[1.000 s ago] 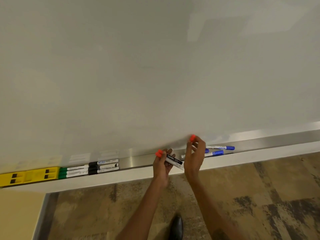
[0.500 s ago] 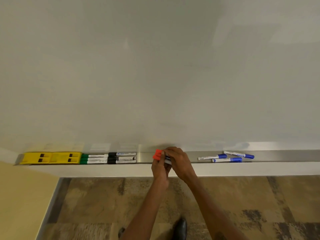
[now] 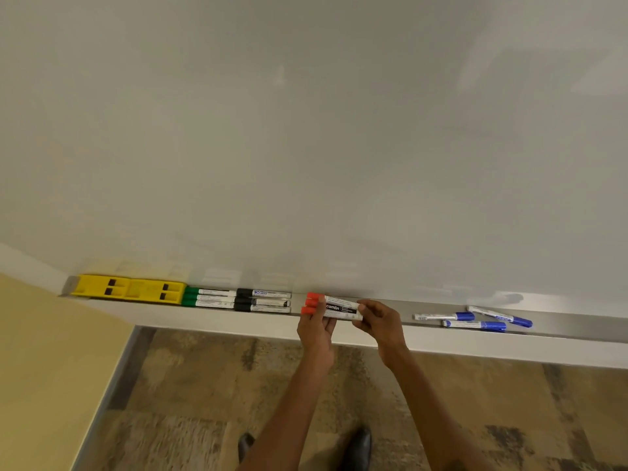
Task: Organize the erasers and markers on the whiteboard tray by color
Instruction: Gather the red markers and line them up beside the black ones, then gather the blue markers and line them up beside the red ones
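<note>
Three red-capped markers (image 3: 334, 309) lie side by side over the metal whiteboard tray (image 3: 571, 324), caps pointing left. My left hand (image 3: 316, 329) grips them near the caps, and my right hand (image 3: 379, 321) pinches their right ends. Left of them lie three black-capped markers (image 3: 263, 301) and three green-capped markers (image 3: 207, 298) in neat rows. Two yellow erasers (image 3: 131, 289) sit at the tray's far left end. Three blue-capped markers (image 3: 475, 319) lie loosely scattered to the right.
The whiteboard (image 3: 306, 130) fills the upper view. A yellow wall (image 3: 44, 368) stands at the left. Below the tray is patterned carpet (image 3: 204, 385), with my dark shoes (image 3: 356, 443) showing near the bottom edge.
My right hand brought a red marker to the ones in my left hand. Both hands now hold the three together, lined up at the tray just right of the black markers.
</note>
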Demonstrator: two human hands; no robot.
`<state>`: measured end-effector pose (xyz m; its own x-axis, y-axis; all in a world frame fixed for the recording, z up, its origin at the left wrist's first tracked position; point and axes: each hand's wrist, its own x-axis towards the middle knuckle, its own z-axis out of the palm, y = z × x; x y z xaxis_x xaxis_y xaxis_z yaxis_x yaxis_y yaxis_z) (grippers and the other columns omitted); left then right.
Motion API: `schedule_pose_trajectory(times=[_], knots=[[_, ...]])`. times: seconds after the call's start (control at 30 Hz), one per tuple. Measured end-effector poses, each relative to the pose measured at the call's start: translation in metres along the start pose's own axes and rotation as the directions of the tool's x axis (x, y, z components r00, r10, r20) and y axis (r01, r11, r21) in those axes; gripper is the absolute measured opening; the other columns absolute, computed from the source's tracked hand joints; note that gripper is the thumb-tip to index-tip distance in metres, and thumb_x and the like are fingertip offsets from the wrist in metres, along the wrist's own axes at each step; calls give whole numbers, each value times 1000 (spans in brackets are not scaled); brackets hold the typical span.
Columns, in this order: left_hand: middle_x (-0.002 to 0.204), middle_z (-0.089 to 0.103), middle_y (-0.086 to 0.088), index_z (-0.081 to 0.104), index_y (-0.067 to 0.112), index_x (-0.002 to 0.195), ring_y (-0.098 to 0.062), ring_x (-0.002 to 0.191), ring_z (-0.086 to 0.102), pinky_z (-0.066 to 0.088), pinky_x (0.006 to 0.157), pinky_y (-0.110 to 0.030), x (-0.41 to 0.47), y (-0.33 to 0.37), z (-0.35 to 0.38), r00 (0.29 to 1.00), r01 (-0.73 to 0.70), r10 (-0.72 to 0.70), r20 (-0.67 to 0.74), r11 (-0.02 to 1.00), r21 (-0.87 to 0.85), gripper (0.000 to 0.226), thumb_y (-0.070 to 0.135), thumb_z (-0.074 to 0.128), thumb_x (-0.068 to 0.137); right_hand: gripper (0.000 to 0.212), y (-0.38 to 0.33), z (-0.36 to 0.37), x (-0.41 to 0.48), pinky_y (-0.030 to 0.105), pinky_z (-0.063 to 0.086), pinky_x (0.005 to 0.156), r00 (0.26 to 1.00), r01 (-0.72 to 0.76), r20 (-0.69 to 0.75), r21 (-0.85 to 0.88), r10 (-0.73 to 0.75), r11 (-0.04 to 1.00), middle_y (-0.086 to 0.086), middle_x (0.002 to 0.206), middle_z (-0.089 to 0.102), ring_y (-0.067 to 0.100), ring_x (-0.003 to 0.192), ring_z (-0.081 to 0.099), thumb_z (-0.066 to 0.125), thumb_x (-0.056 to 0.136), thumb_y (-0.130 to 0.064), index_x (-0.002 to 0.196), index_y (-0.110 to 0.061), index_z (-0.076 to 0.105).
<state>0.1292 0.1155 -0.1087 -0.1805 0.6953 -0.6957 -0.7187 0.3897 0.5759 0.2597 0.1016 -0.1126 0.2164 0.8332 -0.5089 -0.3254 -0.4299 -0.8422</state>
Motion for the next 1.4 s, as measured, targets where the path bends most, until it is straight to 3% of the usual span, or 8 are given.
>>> schedule_pose_trajectory(times=[0.13, 0.23, 0.37, 0.5, 0.73, 0.83, 1.03, 1.4], knots=[[112, 67, -17, 66, 9, 103, -28, 109, 65, 59, 81, -30, 13, 9, -14, 992, -109, 115, -49, 988, 112, 12, 7, 64, 91, 16, 5, 7, 14, 30, 62, 75, 999, 14, -32, -70, -17, 997, 21, 102, 72, 26, 85, 71, 58, 96, -3, 106, 5, 67], [129, 64, -15, 59, 6, 130, -26, 120, 61, 51, 102, -43, 16, 10, -29, 953, -231, 288, -95, 894, 385, 41, 11, 66, 90, 17, 11, 13, 23, 42, 60, 84, 998, 14, -51, -189, -24, 982, 23, 105, 72, 33, 94, 71, 58, 96, -3, 108, 5, 67], [144, 53, -6, 43, 14, 146, -9, 120, 60, 43, 104, -27, 9, -2, -46, 860, -411, 493, 131, 516, 752, 54, 19, 61, 95, 18, 14, 23, 31, 36, 62, 79, 997, 26, -58, -331, -48, 943, 20, 106, 71, 31, 94, 72, 57, 96, -3, 110, 4, 67], [156, 35, 0, 32, 19, 151, -17, 143, 35, 26, 116, -33, 13, -13, -56, 832, -458, 403, 381, 111, 882, 55, 27, 51, 100, 18, 16, 30, 32, 34, 63, 77, 994, 42, -77, -439, -84, 898, 16, 105, 72, 26, 91, 72, 58, 96, -8, 110, -1, 68], [162, 16, -4, 18, 14, 153, -20, 151, 1, -7, 123, -34, 14, -18, -65, 792, -456, 333, 512, -235, 858, 57, 32, 39, 103, 19, 13, 46, 16, 30, 54, 72, 960, 70, -131, -742, -247, 666, 0, 92, 72, 20, 79, 67, 53, 99, -27, 102, -17, 69], [163, 13, -5, 17, 13, 154, -25, 151, 1, -14, 118, -33, 12, -16, -65, 792, -440, 310, 527, -308, 843, 62, 36, 41, 101, 20, 15, 44, 9, 33, 52, 66, 922, 98, -145, -810, -359, 578, 0, 80, 68, 20, 72, 62, 53, 99, -23, 85, -16, 64], [162, 14, -6, 20, 15, 154, -31, 150, 7, -10, 117, -44, 9, -16, -60, 773, -435, 244, 585, -467, 770, 65, 38, 47, 99, 17, 18, 49, 15, 41, 55, 79, 935, 94, -122, -819, -332, 566, 10, 91, 67, 26, 83, 63, 51, 98, -12, 94, -5, 66], [162, -13, 0, -5, 22, 153, -26, 149, -15, -21, 116, -49, 14, -15, -62, 840, -347, 207, 502, -505, 790, 70, 44, 35, 100, 27, 27, 63, 16, 38, 51, 90, 945, 45, -163, -794, -284, 607, 12, 111, 66, 29, 99, 64, 48, 95, -7, 112, -6, 68]])
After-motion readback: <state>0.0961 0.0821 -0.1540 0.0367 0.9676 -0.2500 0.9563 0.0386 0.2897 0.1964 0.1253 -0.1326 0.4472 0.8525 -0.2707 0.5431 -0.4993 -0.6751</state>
